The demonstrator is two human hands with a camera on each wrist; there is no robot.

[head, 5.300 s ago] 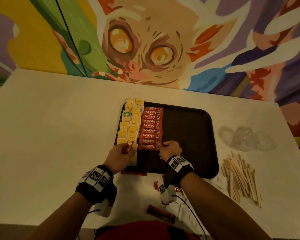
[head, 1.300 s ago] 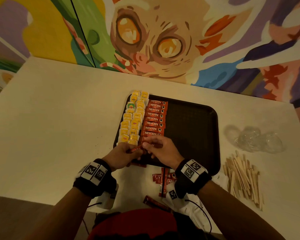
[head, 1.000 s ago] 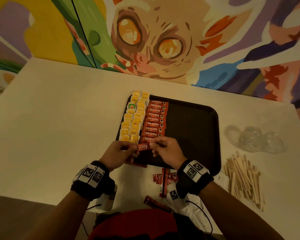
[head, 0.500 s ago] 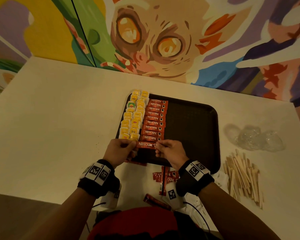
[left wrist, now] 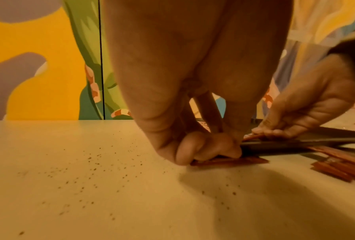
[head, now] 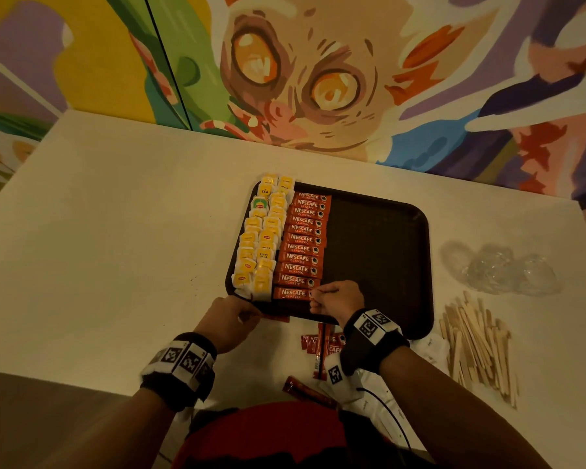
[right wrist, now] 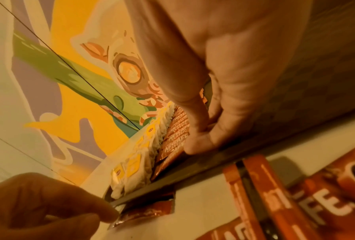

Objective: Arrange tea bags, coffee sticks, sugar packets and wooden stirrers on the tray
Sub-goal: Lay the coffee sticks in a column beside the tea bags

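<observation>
— How much of the tray (head: 379, 231) is filled?

— Its left part only. Two columns of tea bags (head: 263, 238) are laid along the left edge, and a column of coffee sticks (head: 305, 238) is set just beside them, running from far rim to near rim. The right half is left bare.

— What is being handled?

— The nearest stick in the column (head: 291, 293) is pressed at its right end by the curled fingertips of the right hand (head: 335, 299). Another stick (left wrist: 230, 160), lying on the table (head: 115, 248) just beside the near rim, is pinched by the left hand (head: 229, 319).

— What is left?

— More sticks (head: 322, 343) are scattered near the person. The wooden stirrers (head: 477, 343) are piled to the right, untouched. White packets (head: 433, 346), judged to be sugar, are still off the tray.
</observation>
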